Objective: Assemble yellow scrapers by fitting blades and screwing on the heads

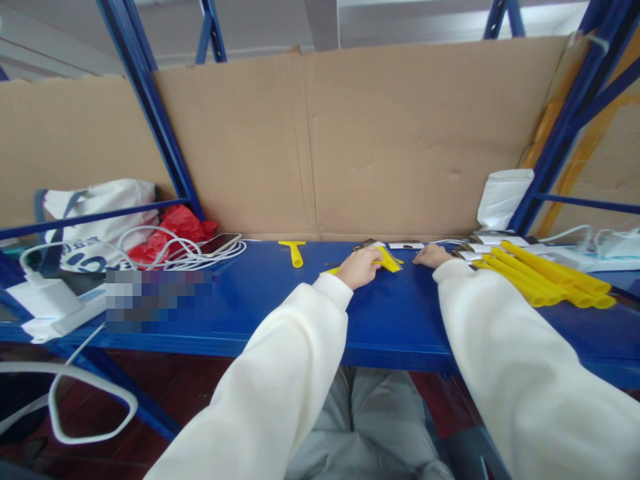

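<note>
My left hand [358, 268] is closed around a yellow scraper [391, 260], whose wide head points to the right and whose handle end shows left of the hand. To the right, my right hand [431, 256] rests low over the blue tabletop with fingers curled together; whatever they pinch, if anything, is too small to make out. Between and behind the hands lies a small white-and-dark packet [406, 245]. A second yellow T-shaped scraper [296, 254] lies apart to the left, its handle toward me.
Several yellow handles [550, 277] lie piled at right, beside white cards [495, 239]. A white pouch [504, 197] leans on the cardboard back wall [390, 140]. Left are coiled white cables [220, 252], a red plastic bag [180, 225], a cloth bag [115, 200] and a power strip [70, 320].
</note>
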Demonstrator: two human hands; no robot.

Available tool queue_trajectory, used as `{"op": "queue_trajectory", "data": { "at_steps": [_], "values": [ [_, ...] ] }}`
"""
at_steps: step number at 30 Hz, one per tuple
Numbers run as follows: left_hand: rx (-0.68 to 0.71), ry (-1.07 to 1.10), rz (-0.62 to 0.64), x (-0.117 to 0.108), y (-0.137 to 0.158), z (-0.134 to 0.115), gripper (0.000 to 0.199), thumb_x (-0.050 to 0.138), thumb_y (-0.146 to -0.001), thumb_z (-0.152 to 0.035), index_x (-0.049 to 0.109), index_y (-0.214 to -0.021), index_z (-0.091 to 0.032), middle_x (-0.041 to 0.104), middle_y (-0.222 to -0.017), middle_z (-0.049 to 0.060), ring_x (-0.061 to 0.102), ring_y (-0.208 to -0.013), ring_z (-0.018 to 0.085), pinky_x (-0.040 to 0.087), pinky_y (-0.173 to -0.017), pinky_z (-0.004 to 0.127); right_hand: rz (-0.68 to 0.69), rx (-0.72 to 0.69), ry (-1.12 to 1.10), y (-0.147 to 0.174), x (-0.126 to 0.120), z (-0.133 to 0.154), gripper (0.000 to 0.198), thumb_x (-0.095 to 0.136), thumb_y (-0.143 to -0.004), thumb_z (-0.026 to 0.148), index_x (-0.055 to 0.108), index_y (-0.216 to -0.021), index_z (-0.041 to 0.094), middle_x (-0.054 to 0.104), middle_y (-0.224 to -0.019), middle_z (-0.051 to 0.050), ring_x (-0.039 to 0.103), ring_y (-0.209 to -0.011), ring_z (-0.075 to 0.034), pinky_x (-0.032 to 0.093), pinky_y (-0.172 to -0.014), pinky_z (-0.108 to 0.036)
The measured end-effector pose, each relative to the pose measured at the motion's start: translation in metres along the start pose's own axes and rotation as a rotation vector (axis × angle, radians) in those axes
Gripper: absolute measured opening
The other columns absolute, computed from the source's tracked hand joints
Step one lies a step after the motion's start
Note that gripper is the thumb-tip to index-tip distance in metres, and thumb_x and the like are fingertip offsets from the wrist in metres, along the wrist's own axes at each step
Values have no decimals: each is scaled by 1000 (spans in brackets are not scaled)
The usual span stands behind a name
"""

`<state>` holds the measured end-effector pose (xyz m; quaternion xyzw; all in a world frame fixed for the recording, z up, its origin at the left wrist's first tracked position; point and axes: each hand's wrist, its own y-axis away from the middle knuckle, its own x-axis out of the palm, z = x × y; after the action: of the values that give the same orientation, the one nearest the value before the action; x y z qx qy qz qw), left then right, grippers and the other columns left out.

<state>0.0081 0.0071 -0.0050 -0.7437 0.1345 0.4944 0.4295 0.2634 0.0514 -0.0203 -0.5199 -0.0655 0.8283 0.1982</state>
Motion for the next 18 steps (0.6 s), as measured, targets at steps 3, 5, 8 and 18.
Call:
{"op": "queue_trajectory", "data": {
  "at_steps": [3,5,8,18],
  "values": [
    [28,8,-13,4,-1,3,12,57,-85,-14,69,-86,-18,70,-102,6,66,-100,19,50,-91,30,79,79,-157,5,-5,17,13,71,-61,20,64,-50,19,66,-66,-7,64,-91,-28,48,-85,-39],
    [55,17,-30,6,-2,4,12,58,-84,-13,69,-83,-18,71,-102,5,65,-103,19,49,-94,30,67,6,-400,11,-8,33,13,68,-64,20,64,-52,19,67,-65,-5,65,-84,-24,49,-83,-35],
    [74,26,-58,8,-2,5,14,58,-84,-10,69,-85,-18,71,-106,5,65,-105,19,48,-98,30,104,-58,-685,21,-11,54,6,67,-66,22,67,-60,18,70,-69,-3,64,-78,-18,50,-82,-32],
    [41,-17,-1,3,2,-3,29,53,-88,-13,68,-112,-22,72,-114,4,67,-106,19,50,-96,31,165,-132,-758,36,-10,74,5,68,-65,19,66,-60,18,70,-71,-2,63,-77,-16,49,-84,-30]
  ]
}}
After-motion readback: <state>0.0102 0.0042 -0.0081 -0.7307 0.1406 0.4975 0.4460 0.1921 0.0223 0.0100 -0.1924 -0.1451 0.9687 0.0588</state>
